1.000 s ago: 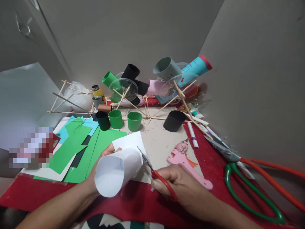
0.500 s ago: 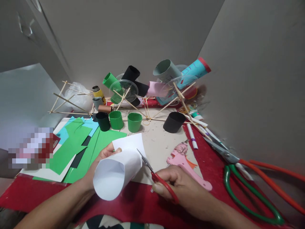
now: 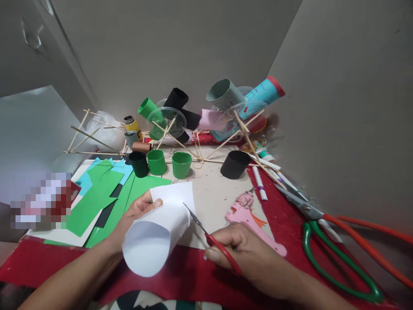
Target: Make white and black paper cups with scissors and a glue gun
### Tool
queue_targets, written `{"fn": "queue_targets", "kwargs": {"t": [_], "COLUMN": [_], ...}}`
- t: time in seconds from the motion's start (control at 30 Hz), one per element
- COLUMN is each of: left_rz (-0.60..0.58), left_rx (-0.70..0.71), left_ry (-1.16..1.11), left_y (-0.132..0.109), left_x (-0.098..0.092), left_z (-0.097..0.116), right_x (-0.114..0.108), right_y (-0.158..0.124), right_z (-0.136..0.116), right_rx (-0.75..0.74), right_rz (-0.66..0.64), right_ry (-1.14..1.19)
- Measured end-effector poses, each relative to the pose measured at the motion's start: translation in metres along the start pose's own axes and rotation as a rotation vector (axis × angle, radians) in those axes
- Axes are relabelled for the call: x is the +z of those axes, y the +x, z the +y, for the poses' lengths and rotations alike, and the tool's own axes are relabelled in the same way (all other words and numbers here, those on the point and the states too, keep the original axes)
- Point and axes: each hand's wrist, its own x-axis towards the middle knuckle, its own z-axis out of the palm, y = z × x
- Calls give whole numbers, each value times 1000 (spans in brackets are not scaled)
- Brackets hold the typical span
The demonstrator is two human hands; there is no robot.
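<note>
My left hand [image 3: 132, 215] is closed round a curled sheet of white paper [image 3: 151, 241], which bends into an open tube facing me. My right hand [image 3: 238, 252] grips small red-handled scissors [image 3: 209, 237]. Their blades point up and left and meet the paper's right edge. Both hands hover over the red mat [image 3: 193, 275] near its front edge.
A pink glue gun [image 3: 251, 219] lies just right of the scissors. Large green and orange shears [image 3: 332, 241] lie at the right. Green and black paper cups [image 3: 180, 164], stick frames [image 3: 93, 137], markers [image 3: 260, 183] and green sheets [image 3: 103, 193] crowd the back and left.
The paper tube has sunk a little toward me and to the left. The scissors have stayed at its right edge, shifting slightly left with it.
</note>
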Motion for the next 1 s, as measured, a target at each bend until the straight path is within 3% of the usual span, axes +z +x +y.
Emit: {"fn": "queue_targets", "kwargs": {"t": [0.27,0.67,1.0], "left_rz": [-32,-50,-40], "left_rx": [-18,-35,-59], "left_ry": [126,140,210], "left_y": [-5,-4,-3], "left_x": [0,-4,-6], "left_z": [14,10,19], "right_x": [2,3,2], "right_y": [0,7,5], "right_z": [-3,2,4], "right_rx": [56,9,-32], "right_rz": [-8,-21,10], "right_ry": [-14,2,-33]}}
